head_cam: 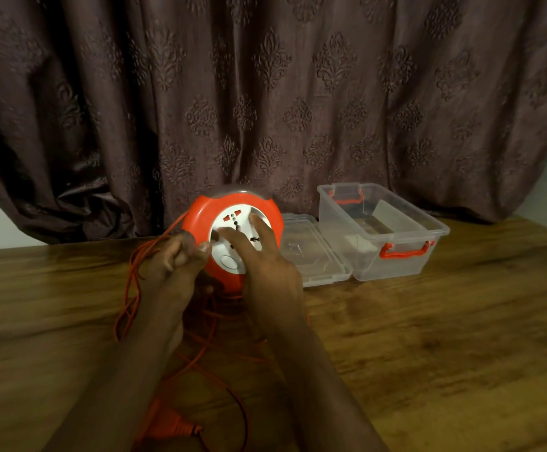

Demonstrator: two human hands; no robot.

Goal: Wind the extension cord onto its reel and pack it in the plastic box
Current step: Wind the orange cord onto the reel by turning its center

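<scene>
- Orange reel w/ white socket face is propped on edge on the bench, tilted toward the camera, between both hands.
- Right hand: fingers straight and spread, laid flat on the socket face; nothing is gripped.
- Left hand: fingers curled at the reel's left rim, thumb tip pressed on the orange edge; orange cord seems to be pinched in the fist, but blur leaves it uncertain.
- Cord is seen in loose loops on the bench left of and below the reel, running under both forearms.
- Orange plug lies near the bottom edge, by the left forearm.
- Clear plastic box w/ red handles is set right of the reel, open; its clear lid lies flat between reel & box.
- Brown patterned curtain hangs behind.
</scene>
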